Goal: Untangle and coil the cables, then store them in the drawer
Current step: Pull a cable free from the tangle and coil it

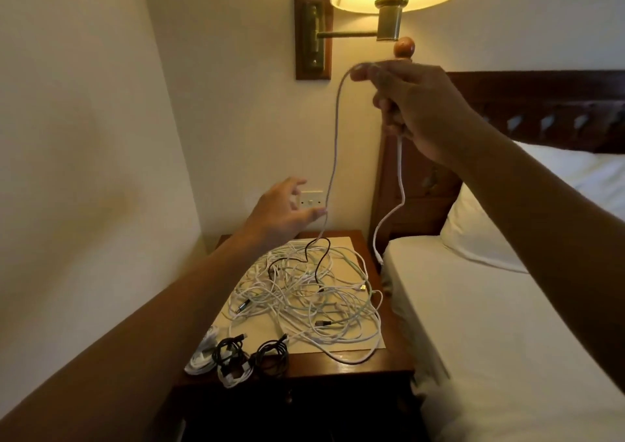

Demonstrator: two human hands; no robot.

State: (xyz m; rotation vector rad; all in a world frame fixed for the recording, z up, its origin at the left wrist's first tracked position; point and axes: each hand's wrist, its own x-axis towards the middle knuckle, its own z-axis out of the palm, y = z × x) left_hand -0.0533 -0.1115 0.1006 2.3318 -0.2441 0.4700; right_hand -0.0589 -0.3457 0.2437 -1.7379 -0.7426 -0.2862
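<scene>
The right hand (416, 110) is gripping a white cable (335, 137) high above the tabletop (389, 360), likely lifting it clear of the tangle (304, 292); the left hand (280, 215), fingers loosely spread, is touching the hanging strand, seemingly steadying it; finished coils (236, 357) are lying at the front edge.

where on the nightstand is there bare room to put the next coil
Bare wood on the nightstand along its front edge, between the coiled cables and the bed. A thin patch of mat shows at the back right corner. The middle is crowded by the cable tangle. The right hand holds a white cable above it.
</scene>
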